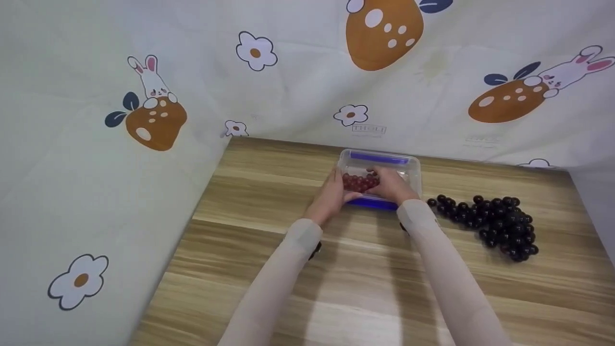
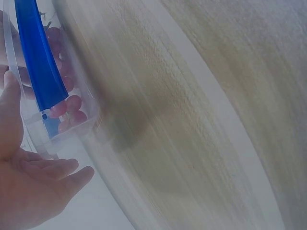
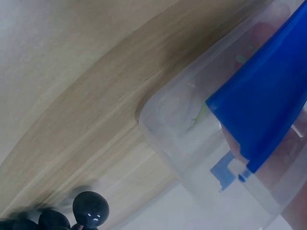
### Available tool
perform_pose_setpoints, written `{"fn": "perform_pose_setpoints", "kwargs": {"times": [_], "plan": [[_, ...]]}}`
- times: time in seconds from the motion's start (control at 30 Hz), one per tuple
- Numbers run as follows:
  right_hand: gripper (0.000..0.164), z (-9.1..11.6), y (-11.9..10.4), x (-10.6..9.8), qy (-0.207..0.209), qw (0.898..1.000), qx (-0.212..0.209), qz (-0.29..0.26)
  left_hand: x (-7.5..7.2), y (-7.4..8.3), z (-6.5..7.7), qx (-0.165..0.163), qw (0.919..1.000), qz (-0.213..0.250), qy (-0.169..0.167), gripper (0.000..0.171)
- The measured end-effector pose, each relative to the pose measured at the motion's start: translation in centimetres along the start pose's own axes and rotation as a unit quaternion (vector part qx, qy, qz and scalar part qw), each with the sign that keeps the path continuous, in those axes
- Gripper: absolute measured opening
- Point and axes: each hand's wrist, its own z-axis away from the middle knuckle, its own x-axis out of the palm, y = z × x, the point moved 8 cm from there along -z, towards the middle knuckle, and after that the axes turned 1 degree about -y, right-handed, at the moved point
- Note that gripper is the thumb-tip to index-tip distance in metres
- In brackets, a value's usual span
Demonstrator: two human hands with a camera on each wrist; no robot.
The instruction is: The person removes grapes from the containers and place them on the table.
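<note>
A clear plastic container (image 1: 416, 175) with blue clip strips stands near the back of the table. Red grapes (image 1: 356, 183) lie in its left part and show through the wall in the left wrist view. My left hand (image 1: 329, 198) rests at the container's left front corner, thumb by the front rim and fingers extended along the end wall. Inside the container, my right hand (image 1: 391, 185) holds the right end of the grape bunch between thumb and fingers. In the right wrist view, a blue clip (image 3: 261, 91) partly hides that hand.
A large bunch of black grapes (image 1: 504, 223) lies on the wooden table (image 1: 259, 211), right of the container. Behind the table hangs a pale printed cloth (image 1: 298, 91), which also covers the left side.
</note>
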Motion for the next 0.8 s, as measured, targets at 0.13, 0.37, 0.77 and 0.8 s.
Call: {"fn": "perform_pose_setpoints", "kwargs": {"times": [0.13,0.37,0.77,0.8], "plan": [[0.063,-0.21,-0.31,-0.04,0.011,0.999,-0.017,0.024,-0.20,0.10,0.06,0.011,0.9999,-0.006,0.009,0.102],[0.057,-0.46,-0.67,0.14,0.009,0.998,-0.042,0.041,-0.34,0.20,0.23,0.014,0.9998,-0.008,0.015,0.102],[0.041,-0.43,-0.70,-0.23,0.038,0.998,-0.044,0.028,-0.31,0.30,0.06,0.023,0.9995,-0.014,0.014,0.100],[0.041,-0.38,-0.71,-0.27,0.041,0.998,-0.044,0.027,-0.32,0.30,0.04,0.024,0.9995,-0.010,0.015,0.099]]}}
